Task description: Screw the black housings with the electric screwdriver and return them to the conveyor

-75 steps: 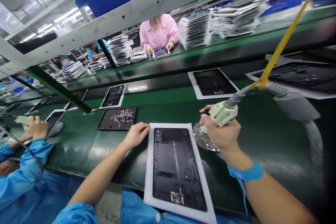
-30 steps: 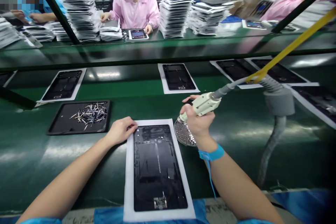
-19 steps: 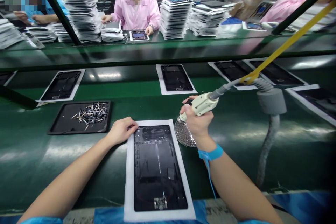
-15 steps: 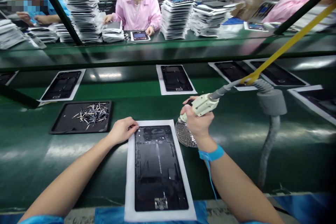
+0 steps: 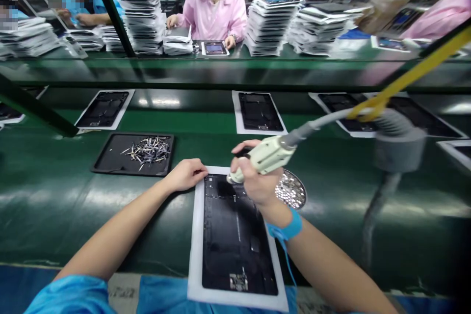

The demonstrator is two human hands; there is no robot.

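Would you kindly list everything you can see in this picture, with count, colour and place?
tablet shell: one, black, on a white sheet at the near edge of the belt
electric screwdriver: one, cream, grey cable, over the shell's top end
screw dish: one, silvery, round, right of the shell
parts tray: one, black, left of the shell, holding a pile of metal bits
belt: green, across the view
other shells on sheets: several, black, farther along the belt
stacked sheets: many piles, white and grey, on the far bench
co-workers: at least two, pink and blue coats, at the far bench
strap: yellow, upper right
left hand: on the sheet's top left corner
right hand: gripping the screwdriver, blue wrist strap
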